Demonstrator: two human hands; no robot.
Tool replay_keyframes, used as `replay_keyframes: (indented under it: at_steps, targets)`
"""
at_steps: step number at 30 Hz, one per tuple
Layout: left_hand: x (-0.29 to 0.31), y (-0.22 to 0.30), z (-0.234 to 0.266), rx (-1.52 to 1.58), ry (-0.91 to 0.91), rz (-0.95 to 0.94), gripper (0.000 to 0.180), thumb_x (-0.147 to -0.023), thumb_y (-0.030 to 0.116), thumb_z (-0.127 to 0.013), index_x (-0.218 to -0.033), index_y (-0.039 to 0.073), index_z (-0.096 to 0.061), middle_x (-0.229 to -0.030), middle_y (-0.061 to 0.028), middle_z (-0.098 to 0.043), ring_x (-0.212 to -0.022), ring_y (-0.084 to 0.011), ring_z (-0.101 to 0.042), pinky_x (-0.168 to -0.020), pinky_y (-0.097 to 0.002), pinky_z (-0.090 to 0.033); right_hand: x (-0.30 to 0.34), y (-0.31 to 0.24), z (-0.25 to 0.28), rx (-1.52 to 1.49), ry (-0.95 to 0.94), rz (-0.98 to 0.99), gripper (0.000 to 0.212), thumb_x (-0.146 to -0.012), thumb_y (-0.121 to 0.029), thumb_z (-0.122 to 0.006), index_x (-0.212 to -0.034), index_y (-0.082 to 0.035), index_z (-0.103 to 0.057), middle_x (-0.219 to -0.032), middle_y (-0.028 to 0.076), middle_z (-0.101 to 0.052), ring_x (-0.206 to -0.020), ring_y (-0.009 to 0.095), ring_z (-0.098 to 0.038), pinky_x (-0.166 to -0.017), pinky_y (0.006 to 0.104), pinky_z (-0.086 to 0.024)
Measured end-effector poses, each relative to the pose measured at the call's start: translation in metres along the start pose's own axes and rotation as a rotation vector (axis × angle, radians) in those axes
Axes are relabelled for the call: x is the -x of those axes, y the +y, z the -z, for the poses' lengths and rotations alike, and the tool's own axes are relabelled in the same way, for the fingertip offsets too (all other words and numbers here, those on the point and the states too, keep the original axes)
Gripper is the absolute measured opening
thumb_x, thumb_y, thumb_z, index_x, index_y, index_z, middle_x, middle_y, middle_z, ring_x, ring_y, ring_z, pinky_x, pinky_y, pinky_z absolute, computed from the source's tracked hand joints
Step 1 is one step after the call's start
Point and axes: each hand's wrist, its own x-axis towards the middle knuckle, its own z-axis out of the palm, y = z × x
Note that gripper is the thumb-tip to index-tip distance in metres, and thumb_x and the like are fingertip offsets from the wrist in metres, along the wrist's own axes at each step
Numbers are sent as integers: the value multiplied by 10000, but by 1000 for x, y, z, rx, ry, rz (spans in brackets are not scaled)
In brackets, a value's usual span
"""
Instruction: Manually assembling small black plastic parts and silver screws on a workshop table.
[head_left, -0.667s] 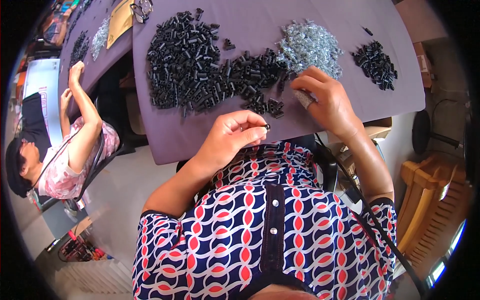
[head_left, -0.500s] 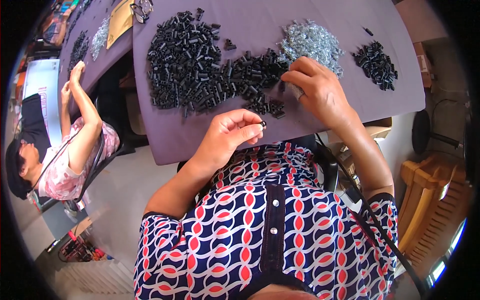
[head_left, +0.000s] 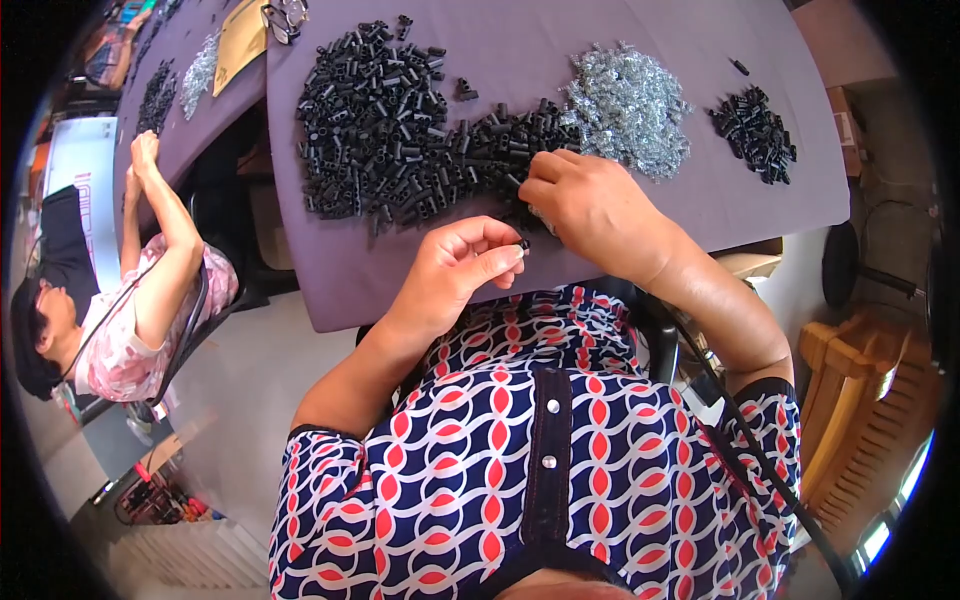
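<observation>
My left hand point(head_left: 462, 268) pinches a small black plastic piece point(head_left: 523, 244) between thumb and fingertips, just above the near edge of the purple table point(head_left: 340, 280). My right hand point(head_left: 590, 205) is curled beside it, its fingers closed on something small that I cannot make out, at the near edge of a big heap of black tube-like parts point(head_left: 400, 130). Behind the right hand lies a pile of small silvery metal parts point(head_left: 628, 108). A smaller pile of black parts point(head_left: 755, 130) sits at the far right.
A second purple table point(head_left: 175, 130) at the left carries more black and silvery piles. Another person point(head_left: 130, 300) in a pink patterned top sits there with a raised hand. A wooden chair point(head_left: 860, 400) stands at the right. A black cable hangs over my patterned shirt.
My right hand has moved left and toward me, from the silvery pile down to the left hand. The left hand has stayed almost still with its piece.
</observation>
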Motion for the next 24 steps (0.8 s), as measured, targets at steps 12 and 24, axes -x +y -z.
replay_keyframes:
  at_steps: [12,24]
  targets:
    - [-1,0,-4,-41,24,-18,158,-954,120,-665,-1044,-10,-658,-904,-55,-682,-792,-100,-609,-750,-247,-501,-11,-13,-1,74,-25,-68,107,-756,-117,-663,-839,-58,-631,-857,114,-629,-840,295,-674,-721,393,-556]
    - [-1,2,-6,-69,22,-19,155,-962,118,-645,-1058,-3,-659,-920,-59,-686,-791,-116,-624,-739,-252,-515,18,12,8,-199,175,-164,363,-670,86,-617,-1022,1,-651,-948,146,-642,-873,384,-645,-754,427,-540]
